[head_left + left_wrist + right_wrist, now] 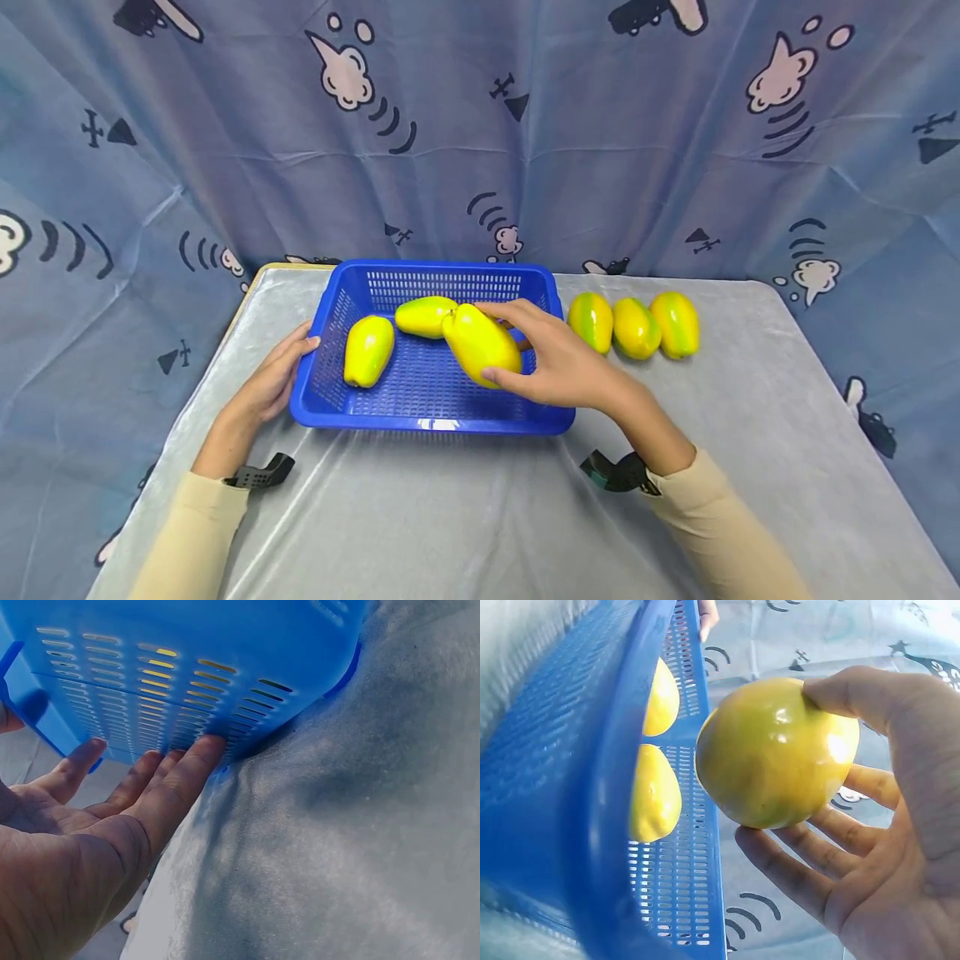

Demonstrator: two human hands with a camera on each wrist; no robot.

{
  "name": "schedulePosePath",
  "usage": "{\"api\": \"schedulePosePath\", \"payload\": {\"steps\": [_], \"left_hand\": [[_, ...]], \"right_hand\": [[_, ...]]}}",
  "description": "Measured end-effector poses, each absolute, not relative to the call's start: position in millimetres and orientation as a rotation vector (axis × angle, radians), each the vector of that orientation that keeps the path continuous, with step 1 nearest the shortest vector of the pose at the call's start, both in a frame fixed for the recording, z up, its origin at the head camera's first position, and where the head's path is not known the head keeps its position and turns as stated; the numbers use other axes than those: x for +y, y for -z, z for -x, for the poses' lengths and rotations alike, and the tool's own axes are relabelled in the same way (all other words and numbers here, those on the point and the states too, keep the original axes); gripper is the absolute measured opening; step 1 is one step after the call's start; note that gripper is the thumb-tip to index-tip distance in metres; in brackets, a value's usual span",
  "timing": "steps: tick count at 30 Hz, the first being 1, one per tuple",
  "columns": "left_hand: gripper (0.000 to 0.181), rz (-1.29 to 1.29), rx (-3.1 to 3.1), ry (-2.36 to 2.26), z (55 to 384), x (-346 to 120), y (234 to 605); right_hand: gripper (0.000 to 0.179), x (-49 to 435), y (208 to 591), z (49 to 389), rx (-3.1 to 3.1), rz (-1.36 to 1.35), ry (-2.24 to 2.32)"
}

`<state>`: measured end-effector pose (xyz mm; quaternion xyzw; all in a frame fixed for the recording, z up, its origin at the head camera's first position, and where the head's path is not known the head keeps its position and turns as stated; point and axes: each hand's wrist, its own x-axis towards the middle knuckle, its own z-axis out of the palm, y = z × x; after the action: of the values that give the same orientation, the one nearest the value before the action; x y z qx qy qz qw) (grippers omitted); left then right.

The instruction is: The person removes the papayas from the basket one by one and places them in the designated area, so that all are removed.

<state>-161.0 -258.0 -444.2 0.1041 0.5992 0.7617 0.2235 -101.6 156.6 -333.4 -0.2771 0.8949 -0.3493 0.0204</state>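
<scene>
My right hand point(555, 354) holds a yellow papaya point(480, 343) over the right half of a blue plastic basket point(435, 423). The thumb lies on one side of the fruit and the fingers curve round the other, as the right wrist view shows. At the basket's left end, my left hand point(273, 379) grips the rim. Its fingers point(180, 776) lie against the slotted outer wall in the left wrist view. Two more papayas, one at the left point(369, 351) and one near the back point(424, 317), lie inside the basket.
Right of the basket, three yellow-green papayas point(636, 328) lie in a row on the table covered with grey cloth point(420, 517). A blue patterned curtain point(450, 125) hangs behind the table and round its sides.
</scene>
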Motion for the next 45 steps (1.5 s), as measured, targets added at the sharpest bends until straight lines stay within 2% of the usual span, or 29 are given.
{"api": "schedulePosePath", "payload": {"steps": [9,25,32,38,45], "left_hand": [[0.036,-0.294,1.665,-2.108,161.1,-259.9,445.0],[0.037,-0.291,1.655,-2.084,161.7,-256.5,446.2],[0.034,-0.299,1.641,-2.098,162.0,-256.1,446.5],[0.04,-0.3,1.652,-2.095,161.8,-255.9,447.2],[0.035,-0.308,1.651,-2.105,160.4,-258.6,446.0]], "right_hand": [[0.075,165.7,342.1,90.6,2.792,0.808,1.229],[0.078,179.3,357.6,64.6,2.891,0.452,1.393],[0.077,192.4,362.5,58.6,2.959,0.4,1.446],[0.074,203.3,363.9,53.2,2.963,0.314,1.518],[0.074,217.9,369.7,46.5,3.036,0.286,1.518]]}}
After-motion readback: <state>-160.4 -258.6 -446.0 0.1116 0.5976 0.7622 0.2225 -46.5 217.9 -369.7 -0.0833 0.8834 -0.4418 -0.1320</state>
